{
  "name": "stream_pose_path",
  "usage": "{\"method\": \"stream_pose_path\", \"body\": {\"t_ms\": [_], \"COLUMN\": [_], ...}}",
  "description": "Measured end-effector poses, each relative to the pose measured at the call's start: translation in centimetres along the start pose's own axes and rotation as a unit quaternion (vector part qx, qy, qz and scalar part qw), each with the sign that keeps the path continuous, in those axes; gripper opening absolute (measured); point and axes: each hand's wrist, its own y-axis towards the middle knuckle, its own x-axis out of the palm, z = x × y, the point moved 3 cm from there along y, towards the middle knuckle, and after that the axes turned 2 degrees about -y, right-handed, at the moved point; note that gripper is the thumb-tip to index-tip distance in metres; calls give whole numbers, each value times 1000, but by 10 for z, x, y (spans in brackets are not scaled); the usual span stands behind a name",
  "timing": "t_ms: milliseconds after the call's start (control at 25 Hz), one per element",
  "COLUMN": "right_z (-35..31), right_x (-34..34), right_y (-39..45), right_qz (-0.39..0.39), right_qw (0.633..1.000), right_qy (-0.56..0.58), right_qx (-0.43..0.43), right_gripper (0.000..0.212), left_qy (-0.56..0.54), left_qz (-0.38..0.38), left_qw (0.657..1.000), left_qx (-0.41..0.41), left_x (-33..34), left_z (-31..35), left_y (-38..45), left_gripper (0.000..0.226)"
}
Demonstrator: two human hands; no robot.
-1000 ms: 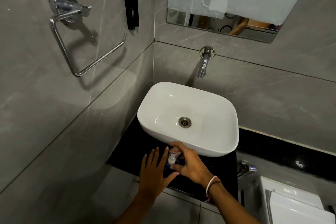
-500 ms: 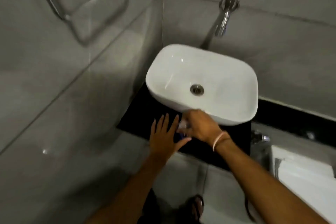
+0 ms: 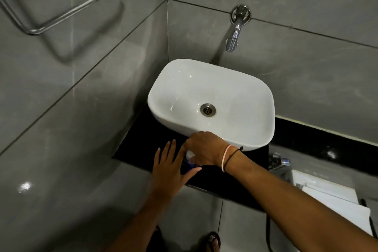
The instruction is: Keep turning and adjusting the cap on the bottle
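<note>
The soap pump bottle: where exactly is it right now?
In the head view, the soap pump bottle stands on the black counter just before the white basin, under the right hand, beside the left hand.

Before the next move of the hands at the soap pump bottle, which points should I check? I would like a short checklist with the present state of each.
1. Right hand on top of the pump bottle: ok.
2. Left hand flat and open beside the bottle: ok.
3. Left palm under the nozzle: cannot tell, the palm is hidden.
4. Bottle standing on the black counter: cannot tell, its base is hidden.
5. Basin free of objects: ok.
6. Tap not running: ok.
</note>
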Motion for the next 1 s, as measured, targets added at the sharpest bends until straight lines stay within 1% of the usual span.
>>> {"method": "stream_pose_path", "body": {"t_ms": [200,320,440,520,680,760,840,920,1000], "right_z": [0,0,5,7,4,4,6,8,8], "right_x": [7,7,7,6,1,4,7,6,5], "right_y": [3,7,6,4,5,7,9,8,5], "right_qz": [12,19,16,13,-33,-45,-45,-37,-28], "right_qw": [996,993,995,995,995,997,998,998,997], "right_qy": [-75,-104,-91,-87,-73,-47,-33,-52,-63], "right_qx": [-40,-44,-40,-48,-62,-37,-10,-18,-37], "right_gripper": [37,41,45,43,39,41,45,49,49], "left_qy": [19,31,26,24,28,30,29,25,21], "left_qz": [-11,-6,-12,-7,-7,-4,-7,0,6], "left_qw": [1000,999,1000,1000,1000,1000,1000,1000,1000], "left_qx": [13,15,8,-4,-6,-6,-10,-14,-16], "left_x": [-6,-10,-13,-15,-15,-14,-13,-13,-14], "left_z": [4,6,11,14,15,14,13,15,15], "left_y": [1,1,0,0,0,0,-1,0,-1], "left_gripper": [91,91,90,92,91,90,91,92,92]}}
